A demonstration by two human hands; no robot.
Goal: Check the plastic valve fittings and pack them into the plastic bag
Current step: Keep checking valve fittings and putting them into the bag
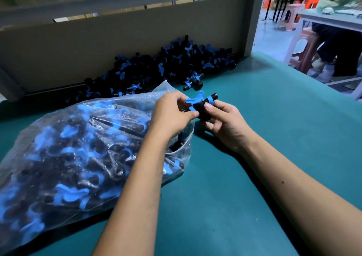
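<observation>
You hold 1 black valve fitting (203, 107) with blue butterfly handle above the bag mouth. Left hand (172, 114) pinches the handle, right hand (225, 122) grips the body. Crinkled clear plastic bag (78, 148) bulges with fittings; loose pile (166, 66) against the cardboard wall (98, 46), green matte table (264, 118).

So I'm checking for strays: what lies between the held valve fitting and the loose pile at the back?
In the head view, one stray fitting lies between the held valve fitting and the pile; otherwise bare green table.
</observation>
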